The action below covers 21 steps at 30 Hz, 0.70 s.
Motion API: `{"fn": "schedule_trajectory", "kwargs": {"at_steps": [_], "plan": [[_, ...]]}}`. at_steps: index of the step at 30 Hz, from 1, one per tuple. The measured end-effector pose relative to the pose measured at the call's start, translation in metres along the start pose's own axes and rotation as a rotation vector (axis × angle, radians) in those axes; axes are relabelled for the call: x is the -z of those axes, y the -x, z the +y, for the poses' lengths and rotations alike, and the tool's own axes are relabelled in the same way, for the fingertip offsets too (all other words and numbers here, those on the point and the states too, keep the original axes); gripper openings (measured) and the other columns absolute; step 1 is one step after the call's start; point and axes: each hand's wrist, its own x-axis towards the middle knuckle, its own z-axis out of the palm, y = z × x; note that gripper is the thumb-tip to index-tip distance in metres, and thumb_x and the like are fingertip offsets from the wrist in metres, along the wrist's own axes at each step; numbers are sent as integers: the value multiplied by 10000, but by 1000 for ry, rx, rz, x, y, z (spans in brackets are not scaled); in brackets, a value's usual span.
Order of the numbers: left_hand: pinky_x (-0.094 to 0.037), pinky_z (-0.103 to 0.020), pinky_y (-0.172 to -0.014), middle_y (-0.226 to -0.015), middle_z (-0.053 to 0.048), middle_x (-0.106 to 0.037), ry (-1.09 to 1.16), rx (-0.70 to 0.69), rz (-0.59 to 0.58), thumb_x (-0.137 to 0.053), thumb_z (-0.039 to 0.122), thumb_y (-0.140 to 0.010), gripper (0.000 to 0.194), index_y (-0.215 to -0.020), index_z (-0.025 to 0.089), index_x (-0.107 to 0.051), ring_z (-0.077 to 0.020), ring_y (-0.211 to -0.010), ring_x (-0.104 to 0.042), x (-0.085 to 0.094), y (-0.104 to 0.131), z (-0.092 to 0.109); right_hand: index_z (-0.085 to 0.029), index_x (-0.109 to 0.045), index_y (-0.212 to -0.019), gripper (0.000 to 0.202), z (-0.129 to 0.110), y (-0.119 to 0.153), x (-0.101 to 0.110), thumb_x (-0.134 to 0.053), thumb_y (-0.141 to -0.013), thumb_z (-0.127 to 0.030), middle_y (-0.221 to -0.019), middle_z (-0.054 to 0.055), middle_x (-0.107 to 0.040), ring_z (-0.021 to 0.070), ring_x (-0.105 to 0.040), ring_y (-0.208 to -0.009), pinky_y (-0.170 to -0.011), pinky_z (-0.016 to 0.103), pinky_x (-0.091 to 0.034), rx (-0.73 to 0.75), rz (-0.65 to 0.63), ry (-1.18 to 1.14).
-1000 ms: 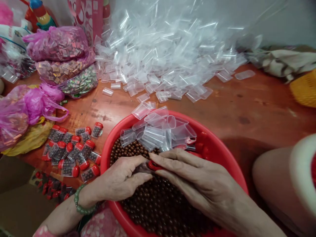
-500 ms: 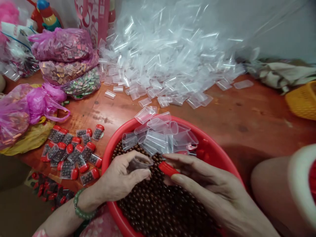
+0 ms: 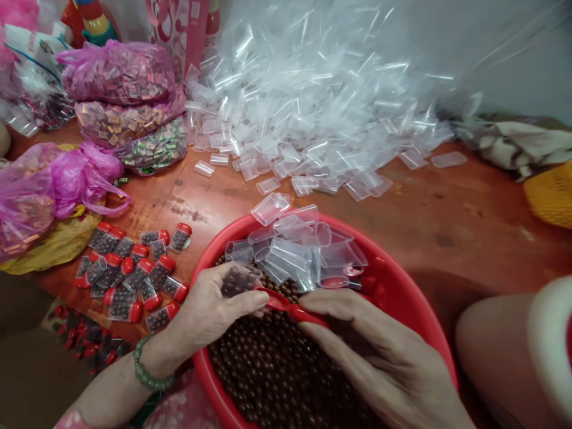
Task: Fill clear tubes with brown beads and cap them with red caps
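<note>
Now, head view: looking down past two bare hands onto a table [image 3: 429, 208] and a red basin [image 3: 409, 286].
Left hand [image 3: 214, 304]: clasped around a clear case [image 3: 241, 282], turned with its red end [image 3: 273, 300] towards the right hand [image 3: 379, 339], probably to steady it for work at that end.
Right hand: pinching a red piece [image 3: 309, 316] close by the red end; cannot tell whether joined to it.
Case: between the hands, above the basin, filled with dark balls [image 3: 286, 369]; perhaps held there to catch spills.
Basin: spread with the same balls; bunched at the far side with clear tubes [image 3: 290, 256], one lying over the rim, likely for a short reach.
Heap [image 3: 304, 119]: more clear tubes, piled loosely at the back of the table, seemingly as stock.
Capped cases [image 3: 134, 274]: red-topped, full of balls, grouped left of the basin, perhaps for easy setting down by the left hand.
Lower left: more red-topped cases [image 3: 84, 339] below the table edge; too dim to make out any container.
Pink bags [image 3: 120, 71]: stacked at back left, packed with small pieces, apparently sorted by colour.
Yellow basket [image 3: 549, 193]: cut off at right; contents hidden.
</note>
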Motion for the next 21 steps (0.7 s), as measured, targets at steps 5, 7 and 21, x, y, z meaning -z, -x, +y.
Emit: {"fn": "schedule_trajectory", "kwargs": {"at_steps": [5,7,21], "plan": [[-514,-246,-681,-757,-11,-660,131,21,-10,-819,381,-655,393,-862,123,-607,-108,-647,-633,-2,-2,-4,-304,-708,-879,118,-5,1,-3,-681,-814,-209,-847,-7,-716,162,-676,-767,-726,268,-582,-158,228,-137],[-529,-247,-683,-773,-12,-660,184,18,1,-827,371,-646,398,-861,121,-604,-105,-655,-636,-3,-3,-6,-294,-716,-842,102,-7,0,-9,-701,-794,-205,-826,2,-722,174,-678,-753,-712,297,-588,-163,331,-181],[-408,-149,-545,-641,23,-568,230,173,-94,-849,289,-619,316,-726,103,-617,-46,-562,-498,-1,0,5,-155,-446,-1400,501,1,10,-24,-484,-906,-78,-1221,99,-681,160,-617,-1167,-952,262,-547,542,-35,93]]}}
